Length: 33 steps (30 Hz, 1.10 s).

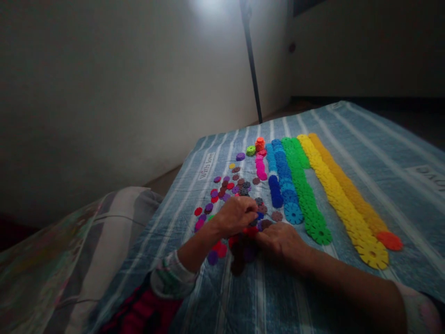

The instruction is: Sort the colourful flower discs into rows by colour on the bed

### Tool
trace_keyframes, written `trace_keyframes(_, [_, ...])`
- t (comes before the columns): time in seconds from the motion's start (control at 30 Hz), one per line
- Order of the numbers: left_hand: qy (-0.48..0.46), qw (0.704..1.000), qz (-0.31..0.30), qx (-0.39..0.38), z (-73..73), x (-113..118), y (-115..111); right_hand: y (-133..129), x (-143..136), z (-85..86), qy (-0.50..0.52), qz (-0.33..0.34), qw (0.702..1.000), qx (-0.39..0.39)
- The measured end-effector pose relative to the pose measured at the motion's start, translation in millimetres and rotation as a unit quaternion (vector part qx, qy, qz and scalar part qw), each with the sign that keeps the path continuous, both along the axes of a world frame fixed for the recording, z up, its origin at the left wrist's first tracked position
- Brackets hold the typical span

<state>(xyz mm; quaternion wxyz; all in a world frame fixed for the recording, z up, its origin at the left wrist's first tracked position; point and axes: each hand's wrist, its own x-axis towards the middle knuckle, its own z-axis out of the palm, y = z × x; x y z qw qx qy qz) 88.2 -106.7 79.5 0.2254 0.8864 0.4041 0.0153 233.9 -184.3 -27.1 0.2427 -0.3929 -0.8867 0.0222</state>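
Many small notched plastic discs lie on a blue striped cloth. My left hand (238, 215) reaches over a loose mixed pile, its fingers bent and pressed together. A dark blue disc (260, 215) shows right at those fingertips; I cannot make out whether it is pinched. Close beside it, my right hand (283, 242) rests low over the pile with its fingers curled in. Red discs (251, 231) and a brown disc (266, 224) touch or lie by its fingertips, which are partly hidden. Brown discs (238, 262) lie in shadow below the hands.
Overlapping rows run away from me: pink (260, 168), dark blue (276, 192), blue (285, 181), green (308, 204), yellow (342, 204) and orange-yellow (351, 192). An orange disc (390, 240) ends the last row. Small stacks of orange (260, 144), lime (251, 150) and purple (240, 157) discs stand at the back. Behind rises a dark pole (253, 69).
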Motion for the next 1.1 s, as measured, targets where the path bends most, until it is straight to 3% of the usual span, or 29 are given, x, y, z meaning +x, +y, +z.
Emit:
trace_keyframes(0.1, [-0.009,0.999,-0.019,0.044,-15.2,30.2,11.6,1.8,-1.1,1.6,0.002,-0.001,1.000,-0.007])
trace_keyframes(0.23, [0.002,0.996,-0.038,0.079,-29.9,50.5,22.5,2.7,-2.7,1.2,0.001,-0.003,1.000,-0.007])
trace_keyframes(0.43, [0.019,0.994,-0.039,0.104,-39.9,57.2,28.5,0.9,-3.3,5.6,0.013,-0.016,1.000,-0.004])
trace_keyframes(0.63, [0.011,0.991,-0.003,0.130,-34.6,52.3,25.8,1.8,-0.7,5.1,0.024,0.008,1.000,0.000])
trace_keyframes(0.8, [-0.021,0.988,0.035,0.152,-22.1,22.4,30.1,-0.8,-0.2,6.3,0.013,0.005,1.000,-0.017])
trace_keyframes(0.97, [-0.060,0.971,0.157,0.170,-11.3,-35.4,45.9,-4.1,-0.2,9.5,0.011,-0.004,0.999,-0.037])
trace_keyframes(1.1, [-0.088,0.950,0.252,0.159,-13.1,-84.3,59.3,-4.3,1.1,7.9,0.015,0.006,0.999,-0.035])
